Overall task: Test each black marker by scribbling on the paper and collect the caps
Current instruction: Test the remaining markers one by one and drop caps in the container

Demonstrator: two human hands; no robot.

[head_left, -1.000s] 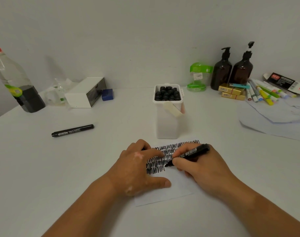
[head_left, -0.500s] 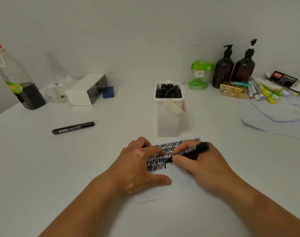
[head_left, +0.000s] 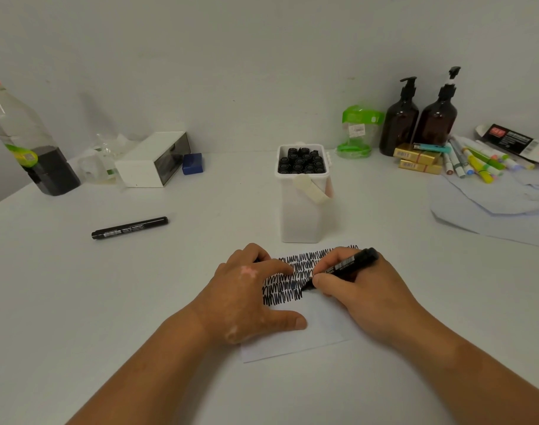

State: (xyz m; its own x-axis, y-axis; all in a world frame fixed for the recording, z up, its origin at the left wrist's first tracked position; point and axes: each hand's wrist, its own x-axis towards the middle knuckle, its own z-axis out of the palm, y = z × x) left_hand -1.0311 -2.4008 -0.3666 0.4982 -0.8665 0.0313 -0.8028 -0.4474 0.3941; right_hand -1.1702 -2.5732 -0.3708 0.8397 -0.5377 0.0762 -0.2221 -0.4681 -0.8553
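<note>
A wide white table [head_left: 108, 302] is carrying everything. A tall clear plastic bottle with dark liquid at its bottom [head_left: 25, 139] is standing at the far left. A white plastic tub packed with black markers standing upright [head_left: 302, 216] is sitting mid-table, just behind a white sheet of paper [head_left: 323, 329]. The sheet is lying flat near the table's front edge, and rows of black zigzag scribble [head_left: 286, 289] are covering its upper part.

The left hand [head_left: 246, 299] is pressing the sheet down, thumb and forefinger lying straight on it. Its other fingers are bending under, and a small dark bit is showing between them; whether they are holding anything cannot be told.

The right hand [head_left: 363, 289] is gripping an uncapped black marker with a barcode label [head_left: 351, 265] in curled fingers and thumb. Its tip is touching the paper at the right end of the scribble.

A capped black marker [head_left: 130, 227] is lying on its side on the table, well to the left of the paper.
</note>
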